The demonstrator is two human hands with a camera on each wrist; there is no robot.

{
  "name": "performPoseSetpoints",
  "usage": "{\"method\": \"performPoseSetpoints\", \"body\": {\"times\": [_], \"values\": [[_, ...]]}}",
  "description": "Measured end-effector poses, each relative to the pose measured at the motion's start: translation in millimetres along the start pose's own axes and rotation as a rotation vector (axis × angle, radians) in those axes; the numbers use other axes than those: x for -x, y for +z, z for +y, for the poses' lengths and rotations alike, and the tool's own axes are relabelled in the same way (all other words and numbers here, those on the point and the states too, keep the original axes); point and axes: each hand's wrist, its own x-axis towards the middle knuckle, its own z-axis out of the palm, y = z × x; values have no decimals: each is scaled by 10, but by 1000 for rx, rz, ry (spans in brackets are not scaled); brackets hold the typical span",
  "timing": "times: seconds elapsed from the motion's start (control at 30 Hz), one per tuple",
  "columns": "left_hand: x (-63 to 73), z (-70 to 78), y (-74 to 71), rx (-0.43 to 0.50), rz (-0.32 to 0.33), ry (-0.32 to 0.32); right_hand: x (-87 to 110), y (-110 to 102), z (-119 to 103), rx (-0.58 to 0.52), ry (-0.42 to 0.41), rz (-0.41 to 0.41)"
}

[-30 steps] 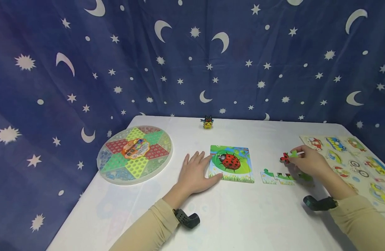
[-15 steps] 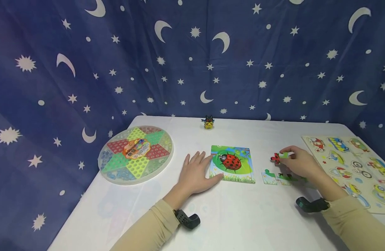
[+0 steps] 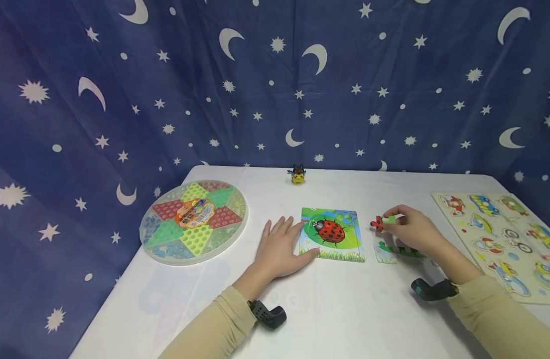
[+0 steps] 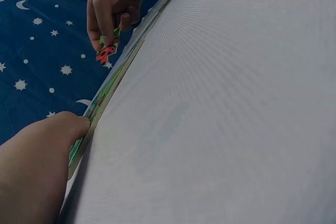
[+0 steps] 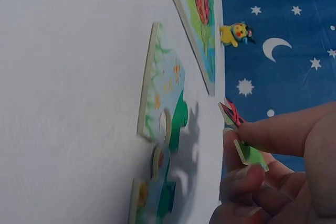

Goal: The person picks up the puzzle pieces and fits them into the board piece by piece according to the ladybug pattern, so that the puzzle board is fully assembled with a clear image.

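Note:
My right hand [image 3: 411, 230] pinches a red and green jigsaw piece [image 3: 377, 224] between thumb and fingers, raised above the table; the right wrist view shows the piece [image 5: 251, 153] partly covered by the fingers. Below and left of that hand lie joined jigsaw pieces [image 3: 385, 255] with grass and flowers, several of them under its shadow. My left hand [image 3: 280, 248] lies with fingers spread at the left edge of a square ladybug puzzle board [image 3: 352, 253], its thumb over the lower left corner. In the left wrist view that thumb [image 4: 73, 124] touches the board's edge.
A round Chinese checkers board [image 3: 194, 222] sits at the left. At the back stands a small yellow figure [image 3: 298, 175]. A vehicle picture board [image 3: 503, 239] lies at the right. A dark blue curtain [image 3: 275, 99] with moons and stars hangs behind the table.
My right hand has moved left with the jigsaw piece, away from the vehicle board and closer to the ladybug board. The left hand has stayed in place.

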Motion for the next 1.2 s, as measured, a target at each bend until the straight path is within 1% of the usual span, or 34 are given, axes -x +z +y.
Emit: {"method": "performPoseSetpoints", "body": {"times": [0.33,0.57,0.8,1.07,1.2], "values": [[-9,-3,4,-5,-16,-7,-6,110,-109,-84,-46,-104],[-10,0,-16,-6,0,-4,1,164,-143,-83,-88,-107],[-6,-6,-3,-5,-6,-6,6,189,-173,-86,-109,-128],[-13,-7,-5,6,3,1,-11,206,-205,-121,-146,-130],[3,0,-6,8,-4,1,-12,241,-222,-125,-140,-149]]}}
